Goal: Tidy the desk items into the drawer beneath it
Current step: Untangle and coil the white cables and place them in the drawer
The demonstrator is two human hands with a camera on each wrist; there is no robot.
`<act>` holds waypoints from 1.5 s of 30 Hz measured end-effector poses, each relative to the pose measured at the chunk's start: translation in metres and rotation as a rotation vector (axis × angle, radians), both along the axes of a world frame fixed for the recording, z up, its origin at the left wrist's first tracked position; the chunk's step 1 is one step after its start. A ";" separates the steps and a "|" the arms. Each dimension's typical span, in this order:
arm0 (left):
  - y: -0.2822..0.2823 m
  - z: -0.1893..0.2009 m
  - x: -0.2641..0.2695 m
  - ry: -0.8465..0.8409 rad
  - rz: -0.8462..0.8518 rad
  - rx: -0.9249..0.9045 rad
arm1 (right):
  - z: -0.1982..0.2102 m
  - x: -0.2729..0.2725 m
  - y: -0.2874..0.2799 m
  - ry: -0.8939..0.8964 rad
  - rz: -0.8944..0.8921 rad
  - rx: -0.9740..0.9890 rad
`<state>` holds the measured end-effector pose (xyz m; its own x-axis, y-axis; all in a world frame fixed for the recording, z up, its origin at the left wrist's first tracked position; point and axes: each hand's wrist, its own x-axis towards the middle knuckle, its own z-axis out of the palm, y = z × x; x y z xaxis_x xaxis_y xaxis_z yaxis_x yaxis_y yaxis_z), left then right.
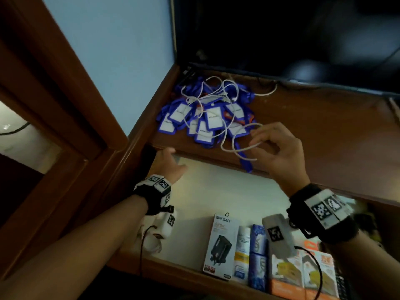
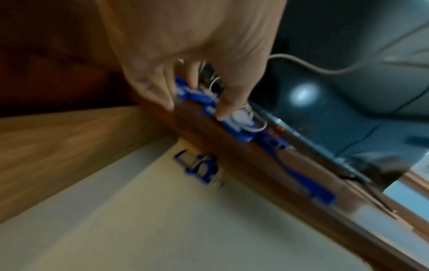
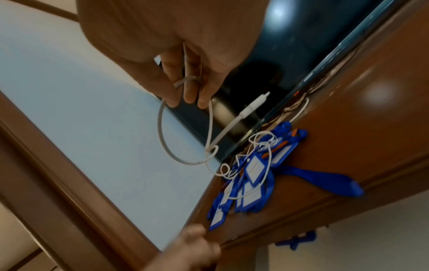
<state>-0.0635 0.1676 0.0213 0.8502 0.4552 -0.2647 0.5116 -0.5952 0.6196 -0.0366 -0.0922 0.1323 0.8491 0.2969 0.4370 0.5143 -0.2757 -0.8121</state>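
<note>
A pile of blue badge holders with lanyards lies on the brown desk top, tangled with a white cable. My right hand hovers just right of the pile and pinches a loop of that cable between thumb and fingers; its plug end hangs free. My left hand is at the desk's front left edge with fingers loosely curled, holding nothing. The drawer stands open below. One blue lanyard droops over the edge.
Inside the drawer stand a charger box, blue boxes and orange boxes along its front. A blue badge holder lies at the drawer's back. A dark screen rises behind the desk; a wooden door frame is at left.
</note>
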 end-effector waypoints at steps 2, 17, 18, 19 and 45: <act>-0.011 0.020 0.020 -0.224 0.045 0.026 | 0.002 -0.004 -0.013 0.009 0.025 0.019; -0.028 0.052 0.158 -0.105 -0.197 0.330 | -0.001 -0.023 -0.100 0.067 -0.359 -0.004; -0.024 0.057 0.164 -0.113 -0.173 0.332 | -0.007 -0.024 -0.106 0.095 -0.406 -0.030; -0.018 0.061 0.172 -0.120 -0.161 0.325 | -0.011 -0.025 -0.111 0.128 -0.437 -0.044; -0.024 0.274 0.239 -0.927 -0.404 0.170 | -0.021 0.005 -0.115 0.065 -0.714 -0.305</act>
